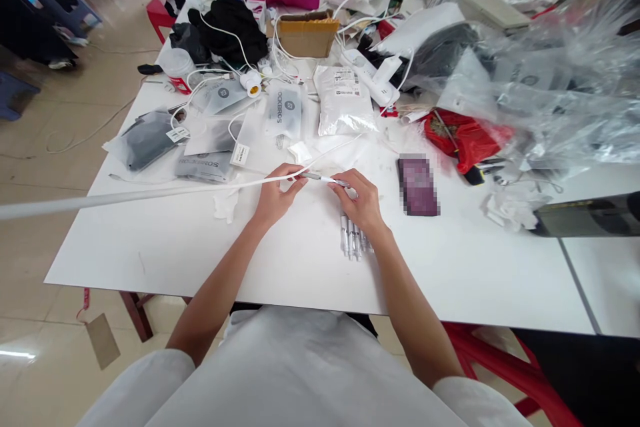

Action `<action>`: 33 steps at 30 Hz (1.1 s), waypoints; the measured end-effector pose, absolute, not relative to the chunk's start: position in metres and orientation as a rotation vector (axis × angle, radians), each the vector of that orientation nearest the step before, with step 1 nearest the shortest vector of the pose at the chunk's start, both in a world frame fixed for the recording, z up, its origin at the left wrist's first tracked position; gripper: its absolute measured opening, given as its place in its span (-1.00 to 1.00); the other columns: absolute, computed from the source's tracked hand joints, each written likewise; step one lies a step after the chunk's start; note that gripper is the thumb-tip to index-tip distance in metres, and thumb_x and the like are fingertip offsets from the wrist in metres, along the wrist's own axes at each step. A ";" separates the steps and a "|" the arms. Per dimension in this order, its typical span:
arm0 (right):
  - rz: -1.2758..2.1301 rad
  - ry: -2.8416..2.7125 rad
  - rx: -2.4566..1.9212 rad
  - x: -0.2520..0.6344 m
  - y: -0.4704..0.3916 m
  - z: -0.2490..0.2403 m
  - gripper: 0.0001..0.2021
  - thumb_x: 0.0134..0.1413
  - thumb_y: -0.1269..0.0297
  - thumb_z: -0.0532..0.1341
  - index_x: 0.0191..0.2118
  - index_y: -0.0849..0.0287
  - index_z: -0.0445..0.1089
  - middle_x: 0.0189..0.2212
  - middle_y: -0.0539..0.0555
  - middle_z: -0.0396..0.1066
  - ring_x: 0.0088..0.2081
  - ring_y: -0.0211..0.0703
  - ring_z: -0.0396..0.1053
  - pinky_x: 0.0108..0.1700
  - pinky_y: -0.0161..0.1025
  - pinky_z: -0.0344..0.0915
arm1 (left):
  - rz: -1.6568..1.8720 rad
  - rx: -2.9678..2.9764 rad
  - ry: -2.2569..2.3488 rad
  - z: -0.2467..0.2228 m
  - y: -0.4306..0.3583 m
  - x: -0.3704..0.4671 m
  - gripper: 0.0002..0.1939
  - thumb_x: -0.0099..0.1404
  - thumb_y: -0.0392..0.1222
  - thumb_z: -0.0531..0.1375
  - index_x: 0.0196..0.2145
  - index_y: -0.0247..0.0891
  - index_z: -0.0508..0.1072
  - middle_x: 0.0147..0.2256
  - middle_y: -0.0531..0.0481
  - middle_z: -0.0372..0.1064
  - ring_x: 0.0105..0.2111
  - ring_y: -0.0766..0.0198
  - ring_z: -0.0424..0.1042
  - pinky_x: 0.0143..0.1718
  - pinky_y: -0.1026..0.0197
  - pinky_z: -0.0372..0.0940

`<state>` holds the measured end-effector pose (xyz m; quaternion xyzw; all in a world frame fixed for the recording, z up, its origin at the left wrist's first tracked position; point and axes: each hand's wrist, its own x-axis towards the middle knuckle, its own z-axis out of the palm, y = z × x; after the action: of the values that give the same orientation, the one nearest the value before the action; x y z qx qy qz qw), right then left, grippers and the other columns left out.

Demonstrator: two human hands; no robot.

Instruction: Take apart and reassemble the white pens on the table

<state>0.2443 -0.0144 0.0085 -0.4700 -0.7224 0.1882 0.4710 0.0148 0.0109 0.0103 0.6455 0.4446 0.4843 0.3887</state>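
Both hands meet over the white table [300, 253], pinching the two ends of a slim white and grey pen [323, 179]. My left hand [276, 197] grips its grey end between thumb and fingers. At the other end, my right hand [361, 199] has its fingertips closed around the barrel. Whether the pen is in one piece or two cannot be made out. Several silver and white pens [351, 240] lie side by side just below my right hand, partly covered by it. A white cable [150, 192] crosses the view in front of my left fingertips.
Packaged pouches [205, 165] and a white plastic mailer [345, 100] lie beyond my hands. A blurred purple phone-shaped item [419, 185] rests to the right, near a red bag [465, 140] and a dark bottle-like object [590, 217]. Behind stand a cardboard box [307, 37] and tangled cables.
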 end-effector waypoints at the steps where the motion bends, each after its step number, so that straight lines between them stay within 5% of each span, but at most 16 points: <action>1: 0.460 -1.763 -1.159 0.244 -0.014 0.008 -0.85 0.45 0.15 0.27 -0.09 0.05 0.56 -0.25 0.08 0.53 -0.23 -0.08 0.49 -0.12 -0.08 0.46 | 1.247 1.592 1.094 0.011 0.011 0.016 -0.67 0.40 0.04 0.40 0.01 -0.17 0.62 -0.05 -0.10 0.60 -0.11 0.17 0.52 -0.01 0.15 0.38; 7: 0.448 -1.750 -1.157 0.245 -0.014 0.008 -0.87 0.44 0.17 0.28 -0.09 0.05 0.56 -0.25 0.08 0.54 -0.23 -0.09 0.49 -0.12 -0.10 0.45 | 1.272 1.276 1.054 0.008 0.013 0.020 -0.68 0.29 0.06 0.48 -0.21 -0.23 0.62 -0.24 -0.08 0.60 -0.23 0.19 0.56 -0.14 0.17 0.40; 11: 0.476 -1.771 -1.157 0.244 -0.014 0.009 -0.87 0.45 0.19 0.28 -0.09 0.07 0.57 -0.26 0.07 0.55 -0.24 -0.11 0.49 -0.13 -0.12 0.43 | 1.289 1.166 0.974 0.010 0.014 0.021 -0.57 0.18 0.00 0.55 -0.06 -0.19 0.62 -0.09 -0.10 0.62 -0.12 0.17 0.59 -0.10 0.19 0.41; 16: 0.505 -1.767 -1.177 0.243 -0.015 0.010 -0.82 0.44 0.13 0.28 -0.11 0.08 0.59 -0.28 0.09 0.56 -0.25 -0.10 0.48 -0.18 -0.13 0.41 | 1.225 1.110 1.060 0.010 0.013 0.020 -0.67 0.25 0.05 0.51 -0.29 -0.28 0.63 -0.33 -0.08 0.61 -0.30 0.24 0.55 -0.21 0.20 0.38; 21: 0.637 -1.703 -1.284 0.242 -0.016 0.010 -0.74 0.41 0.02 0.29 -0.14 0.10 0.60 -0.27 0.09 0.60 -0.28 -0.12 0.49 -0.27 -0.18 0.37 | 1.264 1.042 0.900 0.014 0.011 0.019 -0.49 0.14 -0.12 0.58 0.03 -0.16 0.62 -0.03 -0.09 0.64 -0.02 0.14 0.60 0.01 0.17 0.42; 26: 0.711 -1.650 -1.309 0.240 -0.018 0.013 -0.66 0.37 -0.07 0.31 -0.16 0.11 0.62 -0.26 0.09 0.60 -0.29 -0.13 0.45 -0.24 -0.18 0.34 | 1.224 1.009 0.993 0.009 0.014 0.020 -0.65 0.19 0.03 0.55 -0.24 -0.28 0.65 -0.34 -0.05 0.60 -0.33 0.25 0.55 -0.19 0.18 0.43; 33: 1.145 -1.424 -1.340 0.247 -0.018 0.021 -0.57 0.27 -0.17 0.36 -0.31 0.13 0.62 -0.54 -0.06 0.26 -0.47 -0.27 0.11 -0.40 -0.21 0.02 | 1.185 1.034 0.926 0.010 0.015 0.014 -0.65 0.14 0.02 0.58 -0.24 -0.24 0.69 -0.29 -0.04 0.62 -0.26 0.20 0.61 -0.08 0.15 0.45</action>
<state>0.2469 -0.0178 0.0209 -0.5354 -0.5692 0.4577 0.4241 0.0138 0.0154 0.0095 0.4483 0.4013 0.5136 0.6118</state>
